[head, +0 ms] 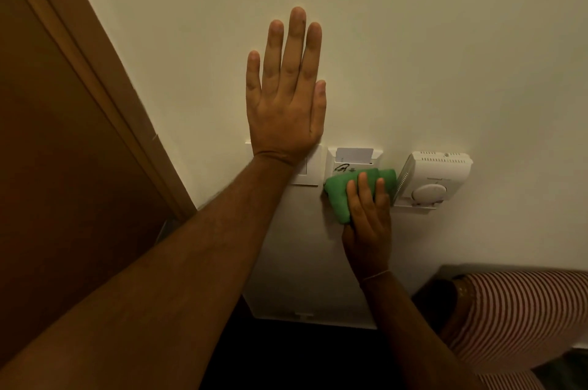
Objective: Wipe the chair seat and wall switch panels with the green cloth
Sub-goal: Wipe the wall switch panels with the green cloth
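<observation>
Green cloth [342, 195], folded into a pad, sits pressed against the lower half of the key-card panel [353, 162], with the right hand [366, 218] as grip, fingers closed over it. Left of that panel, the wall [413, 55] takes the flat left hand [286, 97], fingers spread and holding nothing, its wrist covering the switch plate [310, 171]. Right of the panel hangs a thermostat [436, 179]. A card [354, 155] stands in the panel's slot just above the cloth. Likely risks: an upward wipe could dislodge the card, a rightward one could turn the thermostat dial [429, 193], and the covered plate could go unwiped.
</observation>
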`<state>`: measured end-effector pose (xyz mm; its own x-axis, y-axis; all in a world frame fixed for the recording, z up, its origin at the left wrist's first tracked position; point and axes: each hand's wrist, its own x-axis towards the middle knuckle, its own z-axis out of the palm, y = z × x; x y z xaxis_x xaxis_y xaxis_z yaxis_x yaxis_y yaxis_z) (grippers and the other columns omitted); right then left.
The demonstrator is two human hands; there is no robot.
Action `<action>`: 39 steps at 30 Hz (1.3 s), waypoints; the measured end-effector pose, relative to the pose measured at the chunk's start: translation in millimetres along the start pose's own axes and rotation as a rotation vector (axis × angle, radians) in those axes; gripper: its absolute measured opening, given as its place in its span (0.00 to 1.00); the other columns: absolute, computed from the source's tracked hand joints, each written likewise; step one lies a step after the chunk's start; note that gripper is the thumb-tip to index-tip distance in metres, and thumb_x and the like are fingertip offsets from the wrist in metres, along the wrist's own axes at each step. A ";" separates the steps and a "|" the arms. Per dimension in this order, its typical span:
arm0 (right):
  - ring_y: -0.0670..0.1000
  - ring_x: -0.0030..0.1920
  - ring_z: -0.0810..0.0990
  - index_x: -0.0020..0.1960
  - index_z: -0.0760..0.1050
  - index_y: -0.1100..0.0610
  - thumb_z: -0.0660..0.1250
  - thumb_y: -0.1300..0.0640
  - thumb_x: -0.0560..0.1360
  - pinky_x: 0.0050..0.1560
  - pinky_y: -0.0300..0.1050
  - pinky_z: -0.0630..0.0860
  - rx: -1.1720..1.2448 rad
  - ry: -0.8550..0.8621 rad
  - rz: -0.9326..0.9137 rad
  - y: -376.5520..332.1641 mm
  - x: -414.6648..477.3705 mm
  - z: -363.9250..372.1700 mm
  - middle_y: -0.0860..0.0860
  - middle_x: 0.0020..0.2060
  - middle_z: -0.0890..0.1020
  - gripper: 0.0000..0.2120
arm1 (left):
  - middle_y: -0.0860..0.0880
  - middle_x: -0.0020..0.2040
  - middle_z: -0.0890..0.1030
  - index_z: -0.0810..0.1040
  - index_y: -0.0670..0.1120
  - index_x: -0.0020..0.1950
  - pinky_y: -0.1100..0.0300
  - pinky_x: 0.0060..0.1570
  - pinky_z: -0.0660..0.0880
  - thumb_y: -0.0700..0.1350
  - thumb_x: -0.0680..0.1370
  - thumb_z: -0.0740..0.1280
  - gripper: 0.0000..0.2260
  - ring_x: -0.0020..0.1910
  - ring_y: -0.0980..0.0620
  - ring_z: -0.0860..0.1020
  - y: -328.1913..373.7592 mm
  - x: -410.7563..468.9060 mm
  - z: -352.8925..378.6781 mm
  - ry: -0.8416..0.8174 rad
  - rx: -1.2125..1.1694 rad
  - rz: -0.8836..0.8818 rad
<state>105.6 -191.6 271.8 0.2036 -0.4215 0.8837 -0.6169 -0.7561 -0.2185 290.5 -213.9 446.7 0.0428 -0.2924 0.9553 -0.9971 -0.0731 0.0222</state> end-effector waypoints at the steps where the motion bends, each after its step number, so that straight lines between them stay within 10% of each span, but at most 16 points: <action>1: 0.55 0.86 0.52 0.78 0.67 0.63 0.47 0.60 0.90 0.86 0.56 0.53 0.020 0.014 -0.006 0.7 5.8 -0.5 0.59 0.76 0.71 0.20 | 0.41 0.86 0.61 0.59 0.43 0.88 0.44 0.87 0.44 0.50 0.89 0.53 0.27 0.87 0.51 0.43 0.1 0.2 -0.2 0.002 0.006 -0.003; 13: 0.55 0.86 0.54 0.84 0.58 0.51 0.66 0.71 0.80 0.81 0.63 0.61 -0.027 -0.047 -0.079 10.8 -10.1 0.7 0.51 0.80 0.66 0.37 | 0.38 0.85 0.66 0.60 0.42 0.87 0.41 0.86 0.49 0.50 0.89 0.54 0.26 0.86 0.38 0.60 1.7 -1.0 4.5 0.032 0.045 0.005; 29: 0.57 0.85 0.59 0.83 0.62 0.50 0.61 0.67 0.86 0.84 0.58 0.55 -0.029 -0.059 -0.149 6.0 1.5 5.8 0.50 0.83 0.65 0.29 | 0.40 0.85 0.67 0.60 0.43 0.87 0.38 0.86 0.54 0.49 0.88 0.59 0.27 0.86 0.39 0.61 1.8 -4.2 5.9 0.053 0.046 0.001; 39: 0.55 0.85 0.59 0.85 0.59 0.49 0.61 0.66 0.86 0.84 0.58 0.54 -0.066 -0.022 -0.138 11.5 8.7 -6.0 0.47 0.85 0.60 0.30 | 0.41 0.87 0.61 0.57 0.44 0.88 0.41 0.87 0.48 0.50 0.89 0.56 0.28 0.88 0.49 0.43 0.9 -4.5 5.3 0.017 0.031 -0.017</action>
<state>95.7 -201.0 279.4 0.3061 -0.3274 0.8939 -0.6302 -0.7735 -0.0675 289.7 -217.6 440.8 0.0582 -0.2748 0.9597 -0.9938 -0.1075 0.0295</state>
